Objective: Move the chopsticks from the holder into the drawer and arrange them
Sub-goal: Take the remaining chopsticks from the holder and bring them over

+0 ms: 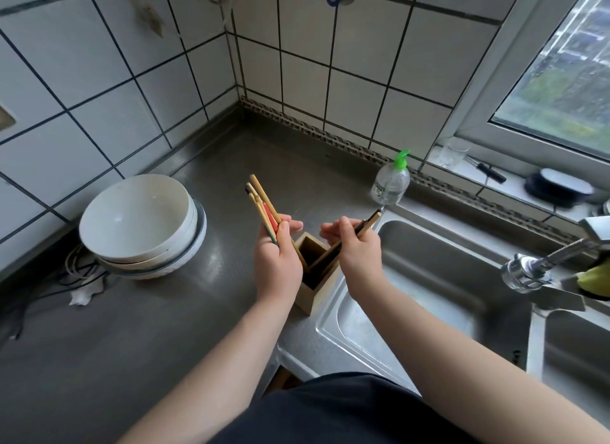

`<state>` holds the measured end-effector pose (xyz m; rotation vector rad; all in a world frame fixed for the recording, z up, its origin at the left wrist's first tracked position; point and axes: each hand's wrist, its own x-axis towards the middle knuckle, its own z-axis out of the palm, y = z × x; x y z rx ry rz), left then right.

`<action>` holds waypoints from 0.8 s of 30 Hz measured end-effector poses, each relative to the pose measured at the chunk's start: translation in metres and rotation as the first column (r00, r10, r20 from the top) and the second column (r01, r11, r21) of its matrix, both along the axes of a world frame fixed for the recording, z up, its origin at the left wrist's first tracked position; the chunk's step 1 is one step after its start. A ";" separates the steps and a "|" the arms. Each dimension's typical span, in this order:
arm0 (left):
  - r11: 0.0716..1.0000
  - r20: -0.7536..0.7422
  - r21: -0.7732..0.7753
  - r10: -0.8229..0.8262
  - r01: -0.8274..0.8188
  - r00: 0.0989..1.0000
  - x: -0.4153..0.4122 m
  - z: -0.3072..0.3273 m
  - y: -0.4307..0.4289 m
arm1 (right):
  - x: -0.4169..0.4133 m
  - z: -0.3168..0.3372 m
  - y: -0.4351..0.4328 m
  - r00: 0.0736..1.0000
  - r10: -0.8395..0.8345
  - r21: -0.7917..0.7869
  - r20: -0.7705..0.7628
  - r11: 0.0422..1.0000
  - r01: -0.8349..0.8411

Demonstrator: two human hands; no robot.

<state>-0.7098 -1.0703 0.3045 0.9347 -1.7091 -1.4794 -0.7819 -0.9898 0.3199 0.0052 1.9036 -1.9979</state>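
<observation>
A home kitchen: tiled walls (359, 57), steel sink (425, 278), stacked bowls (138, 222).

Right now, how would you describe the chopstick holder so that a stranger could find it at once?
Find the steel sink; on the counter at its left rim stands the chopstick holder, between the left hand and right hand. Unlike the round white bowls farther left, it is a small square wooden box with a divider inside.

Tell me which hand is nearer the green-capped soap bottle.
Right. The right hand, gripping chopsticks over the wooden holder, sits below-left of the soap bottle; the left hand is farther left, across the holder.
</observation>
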 end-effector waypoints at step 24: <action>0.992 -0.199 -0.065 -0.122 0.111 0.973 -0.011 0.097 -0.031 | -0.025 0.098 0.060 0.939 -0.343 -0.490 -0.021 0.822 0.289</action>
